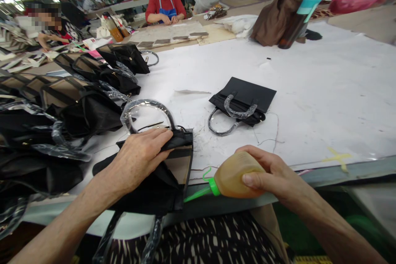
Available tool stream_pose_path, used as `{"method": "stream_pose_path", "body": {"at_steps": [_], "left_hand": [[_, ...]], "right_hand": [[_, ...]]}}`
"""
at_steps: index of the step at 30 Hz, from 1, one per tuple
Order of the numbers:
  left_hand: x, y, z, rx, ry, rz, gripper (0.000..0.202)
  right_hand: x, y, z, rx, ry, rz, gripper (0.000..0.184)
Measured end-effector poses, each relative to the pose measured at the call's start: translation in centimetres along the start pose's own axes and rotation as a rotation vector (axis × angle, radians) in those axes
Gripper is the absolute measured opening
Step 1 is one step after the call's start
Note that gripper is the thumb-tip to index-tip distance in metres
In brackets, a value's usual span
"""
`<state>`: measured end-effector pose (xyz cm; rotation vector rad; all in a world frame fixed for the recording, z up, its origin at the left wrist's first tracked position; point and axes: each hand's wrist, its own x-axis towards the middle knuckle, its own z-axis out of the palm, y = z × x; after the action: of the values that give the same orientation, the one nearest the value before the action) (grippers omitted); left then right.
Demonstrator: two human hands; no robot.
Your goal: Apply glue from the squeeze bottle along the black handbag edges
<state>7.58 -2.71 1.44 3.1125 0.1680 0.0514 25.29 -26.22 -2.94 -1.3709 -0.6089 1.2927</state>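
Note:
My left hand (145, 152) is closed on the upper edge of a black handbag (148, 194) lying at the table's front edge. The bag's beige inside shows at its right, and one plastic-wrapped handle (148, 105) arches up behind my fingers. My right hand (269, 173) is wrapped round a squeeze bottle (236, 173) of amber liquid. Its green nozzle (198, 193) points left, with the tip at or very close to the bag's lower right edge; I cannot tell if they touch.
Several black bags (80, 107) crowd the left side. Another small black handbag (244, 99) lies mid-table on white paper (324, 103). A brown bag (275, 16) and a dark bottle with a turquoise lid (298, 22) stand farther back. A person in red (165, 4) sits across the table.

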Motion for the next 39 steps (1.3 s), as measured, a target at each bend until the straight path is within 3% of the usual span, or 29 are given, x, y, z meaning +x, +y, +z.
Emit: {"method": "stream_pose_path", "body": {"at_steps": [17, 31, 36, 39], "left_hand": [[0.0, 0.1, -0.2, -0.039, -0.015, -0.032, 0.015], [0.1, 0.1, -0.3, -0.052, -0.079, -0.091, 0.014], [0.2, 0.1, -0.3, -0.052, -0.087, -0.096, 0.015], [0.1, 0.1, -0.2, -0.053, -0.082, -0.096, 0.015]], "right_hand": [[0.3, 2.1, 0.3, 0.110, 0.050, 0.033, 0.029], [-1.3, 2.8, 1.5, 0.245, 0.062, 0.104, 0.033], [-2.1, 2.9, 1.5, 0.209, 0.078, 0.136, 0.033], [-2.3, 2.3, 1.6, 0.093, 0.118, 0.080, 0.031]]}}
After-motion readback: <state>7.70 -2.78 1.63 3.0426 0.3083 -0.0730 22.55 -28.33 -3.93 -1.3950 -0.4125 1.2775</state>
